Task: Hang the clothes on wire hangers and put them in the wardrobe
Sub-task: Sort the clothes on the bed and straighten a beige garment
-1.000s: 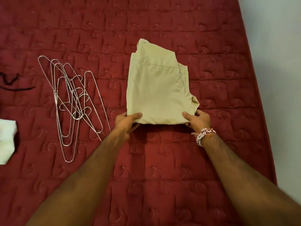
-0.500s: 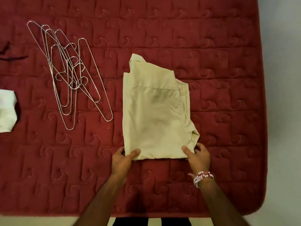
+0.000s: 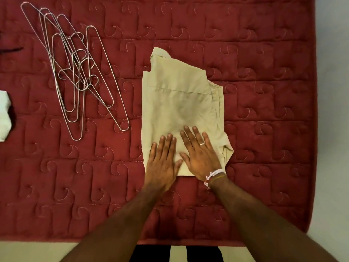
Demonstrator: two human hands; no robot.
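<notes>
Head view, left hand (image 3: 162, 164), right hand (image 3: 200, 157), both flat on beige garment (image 3: 179, 103), perhaps shirt

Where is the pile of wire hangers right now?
In the head view, the wire hangers lie upper left on the red mattress, left of the folded beige garment.

White cloth (image 3: 3, 116): cut off by the left edge, kind unclear.
Dark strip of fabric (image 3: 13, 50): mostly out of frame at left.
Folded beige garment (image 3: 179, 103): near edge covered by left hand (image 3: 162, 163) and right hand (image 3: 201, 157); type indeterminate.
Heap of thin silver wire hangers (image 3: 82, 87): overlapping, count uncertain.
</notes>
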